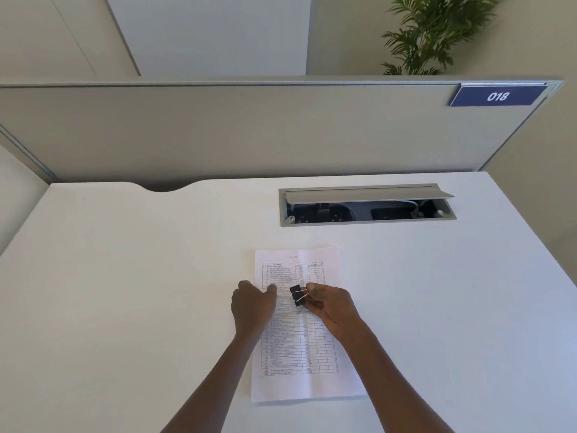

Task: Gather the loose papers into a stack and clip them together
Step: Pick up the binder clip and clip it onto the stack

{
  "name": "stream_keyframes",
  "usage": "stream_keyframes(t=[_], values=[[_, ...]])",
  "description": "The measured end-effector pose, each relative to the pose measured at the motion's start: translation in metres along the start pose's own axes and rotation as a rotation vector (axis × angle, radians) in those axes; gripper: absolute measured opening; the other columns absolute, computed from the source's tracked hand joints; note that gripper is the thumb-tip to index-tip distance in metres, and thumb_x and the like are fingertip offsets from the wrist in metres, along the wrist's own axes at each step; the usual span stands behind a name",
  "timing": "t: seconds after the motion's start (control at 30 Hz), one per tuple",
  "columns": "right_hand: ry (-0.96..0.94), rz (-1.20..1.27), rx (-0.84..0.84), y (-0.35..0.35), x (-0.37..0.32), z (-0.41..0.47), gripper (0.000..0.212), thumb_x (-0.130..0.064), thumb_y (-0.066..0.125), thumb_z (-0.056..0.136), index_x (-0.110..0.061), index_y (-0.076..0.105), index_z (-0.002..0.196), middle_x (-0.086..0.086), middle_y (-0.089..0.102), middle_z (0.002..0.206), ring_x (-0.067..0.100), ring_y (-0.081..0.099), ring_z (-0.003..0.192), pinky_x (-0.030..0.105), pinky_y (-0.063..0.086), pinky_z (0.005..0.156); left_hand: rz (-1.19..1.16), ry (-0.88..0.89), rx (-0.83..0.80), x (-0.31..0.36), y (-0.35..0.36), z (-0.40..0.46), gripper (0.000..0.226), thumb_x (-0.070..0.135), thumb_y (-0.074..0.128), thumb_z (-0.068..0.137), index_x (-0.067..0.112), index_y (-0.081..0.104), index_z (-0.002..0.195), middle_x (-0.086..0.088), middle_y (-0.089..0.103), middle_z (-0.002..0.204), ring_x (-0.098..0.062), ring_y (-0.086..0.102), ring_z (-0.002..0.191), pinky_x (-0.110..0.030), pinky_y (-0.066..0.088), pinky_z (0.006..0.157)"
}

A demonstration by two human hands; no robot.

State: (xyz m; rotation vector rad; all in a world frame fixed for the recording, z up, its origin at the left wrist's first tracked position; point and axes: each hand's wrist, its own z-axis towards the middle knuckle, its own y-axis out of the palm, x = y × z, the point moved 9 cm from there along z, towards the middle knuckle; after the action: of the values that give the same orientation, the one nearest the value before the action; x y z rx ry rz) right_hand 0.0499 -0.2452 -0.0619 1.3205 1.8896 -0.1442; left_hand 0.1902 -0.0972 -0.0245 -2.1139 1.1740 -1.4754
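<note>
— White counter (125, 276) runs across the whole view with a grey partition (218, 129) standing behind it. What is on the left?

— Mostly bare top, with a curved notch (162, 186) cut into the far edge. Moving in, the left hand (253, 307) rests palm down on the left margin of the papers (296, 354), fingers curled under and thumb stretched onto the sheet. It presses rather than grips.

— Any containers?

— One, further right: a cable tray (368, 204) sunk into the counter, its grey flap (365, 193) lifted. Inside are dark sockets and a cord, too shadowed to count.

— And the papers themselves?

— White sheets lying flat at the middle of the counter, squared into one stack. The top page carries a printed table of many narrow rows, text too small to read. A second sheet edge peeks out at the lower left.

— Which way do they run?

— Long axis goes from the person toward the partition, heading at the far end.

— The right hand?

— The right hand (331, 306) is closed on the wire handles of a black binder clip (298, 295), held above the page's middle, black body pointing left toward the other hand's thumb. Whether one clip or two, I cannot tell.

— Far right?

— A blue plate (496, 95) reading 018 on the partition, and a plant (437, 32) behind.
</note>
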Motion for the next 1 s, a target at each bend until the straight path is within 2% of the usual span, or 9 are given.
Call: stream_keyframes(t=[0.1, 0.23, 0.3, 0.37, 0.47, 0.63, 0.73, 0.83, 1.0], values=[[-0.041, -0.068, -0.003, 0.002, -0.001, 0.0, 0.009, 0.013, 0.06, 0.087, 0.012, 0.069, 0.086, 0.025, 0.071, 0.096, 0.034, 0.071, 0.088, 0.041, 0.06, 0.083, 0.106, -0.002, -0.039, 0.001, 0.007, 0.009, 0.059, 0.048, 0.065, 0.08, -0.002, 0.055, 0.109, -0.016, 0.064, 0.107, -0.036, 0.061, 0.104, -0.04, 0.05, 0.086], [-0.063, -0.092, -0.003, 0.001, -0.002, -0.002, 0.008, 0.011, 0.062, 0.087, 0.013, 0.069, 0.089, 0.025, 0.072, 0.099, 0.032, 0.072, 0.088, 0.036, 0.06, 0.077, 0.172, -0.006, -0.079, -0.001, 0.016, 0.021, 0.056, 0.051, 0.062, 0.071, 0.002, 0.06, 0.098, -0.013, 0.066, 0.101, -0.035, 0.061, 0.099, -0.036, 0.044, 0.072], [-0.061, -0.085, -0.008, 0.001, -0.003, -0.003, 0.008, 0.01, 0.062, 0.088, 0.012, 0.069, 0.089, 0.025, 0.072, 0.099, 0.031, 0.072, 0.087, 0.034, 0.06, 0.074, 0.202, 0.0, -0.095, 0.001, 0.018, 0.024, 0.046, 0.048, 0.062, 0.072, 0.004, 0.06, 0.086, -0.012, 0.066, 0.097, -0.034, 0.06, 0.098, -0.036, 0.045, 0.072], [-0.061, -0.077, -0.013, 0.001, -0.003, -0.004, 0.008, 0.011, 0.06, 0.088, 0.013, 0.069, 0.089, 0.024, 0.071, 0.098, 0.031, 0.071, 0.087, 0.033, 0.06, 0.073, 0.226, 0.014, -0.096, 0.004, 0.017, 0.025, 0.038, 0.044, 0.063, 0.077, 0.006, 0.057, 0.077, -0.011, 0.067, 0.093, -0.032, 0.059, 0.098, -0.038, 0.048, 0.079], [-0.064, -0.073, -0.013, 0.001, -0.002, -0.003, 0.01, 0.009, 0.061, 0.088, 0.015, 0.068, 0.093, 0.027, 0.07, 0.104, 0.032, 0.07, 0.089, 0.033, 0.06, 0.073, 0.242, 0.005, -0.083, 0.005, 0.016, 0.025, 0.038, 0.041, 0.061, 0.083, 0.004, 0.059, 0.086, -0.011, 0.066, 0.101, -0.032, 0.056, 0.107, -0.04, 0.046, 0.09], [-0.058, -0.065, -0.008, -0.002, 0.001, 0.0, 0.018, 0.004, 0.066, 0.088, 0.017, 0.068, 0.1, 0.028, 0.07, 0.107, 0.033, 0.069, 0.093, 0.039, 0.059, 0.085, 0.199, -0.089, -0.094, -0.003, 0.024, 0.024, 0.052, 0.043, 0.063, 0.08, 0.001, 0.058, 0.111, -0.018, 0.058, 0.12, -0.036, 0.046, 0.119, -0.036, 0.036, 0.079], [-0.06, -0.058, -0.008, -0.003, 0.001, 0.001, 0.017, 0.003, 0.067, 0.088, 0.016, 0.068, 0.099, 0.028, 0.07, 0.107, 0.035, 0.069, 0.095, 0.043, 0.058, 0.089, 0.167, -0.117, -0.086, -0.001, 0.022, 0.021, 0.058, 0.04, 0.062, 0.084, 0.0, 0.05, 0.124, -0.021, 0.049, 0.13, -0.038, 0.042, 0.125, -0.04, 0.04, 0.087], [-0.064, -0.059, -0.003, -0.002, 0.001, 0.002, 0.015, 0.007, 0.065, 0.087, 0.018, 0.068, 0.098, 0.031, 0.069, 0.108, 0.034, 0.069, 0.09, 0.046, 0.056, 0.091, 0.162, -0.072, -0.098, 0.004, 0.023, 0.019, 0.057, 0.038, 0.058, 0.088, -0.002, 0.045, 0.128, -0.02, 0.052, 0.132, -0.039, 0.047, 0.126, -0.044, 0.042, 0.096], [-0.059, -0.055, -0.002, -0.003, 0.001, 0.001, 0.015, 0.007, 0.065, 0.087, 0.016, 0.068, 0.098, 0.028, 0.07, 0.107, 0.031, 0.071, 0.088, 0.04, 0.06, 0.085, 0.095, -0.051, -0.08, 0.004, 0.02, 0.021, 0.052, 0.032, 0.053, 0.093, -0.006, 0.042, 0.127, -0.02, 0.058, 0.126, -0.038, 0.056, 0.118, -0.041, 0.047, 0.093]])
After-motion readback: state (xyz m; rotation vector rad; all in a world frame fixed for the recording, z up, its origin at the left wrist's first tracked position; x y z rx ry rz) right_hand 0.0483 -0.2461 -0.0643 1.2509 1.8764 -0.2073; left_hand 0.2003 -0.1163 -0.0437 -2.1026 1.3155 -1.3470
